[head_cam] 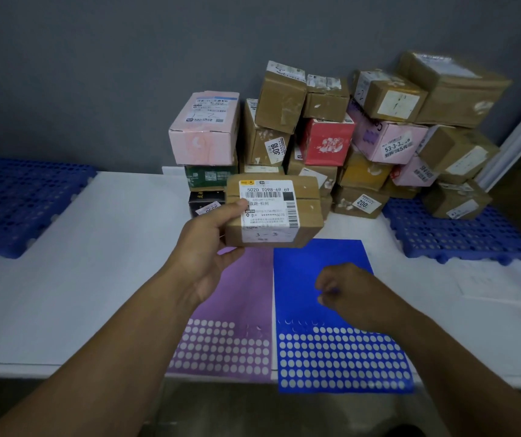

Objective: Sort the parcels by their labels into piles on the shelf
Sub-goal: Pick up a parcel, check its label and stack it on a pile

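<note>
My left hand (204, 244) grips a small brown cardboard parcel (306, 212) by its left end and holds it up above the white shelf, label facing me. Its white label reads "3-3" in handwriting at the bottom. My right hand (347, 294) hovers over the blue sticker sheet (325, 348) with fingers curled, pinching a small blue sticker between its fingertips. Behind the held parcel a heap of parcels (325, 130) leans against the grey wall: brown boxes, pink ones, a red one, a green one and a black one.
A purple sticker sheet (237, 339) lies left of the blue one on the white shelf top (101, 263). A blue perforated mat (16, 203) lies at far left, another blue mat (461, 234) at right under some parcels. A white upright (517, 134) stands at right.
</note>
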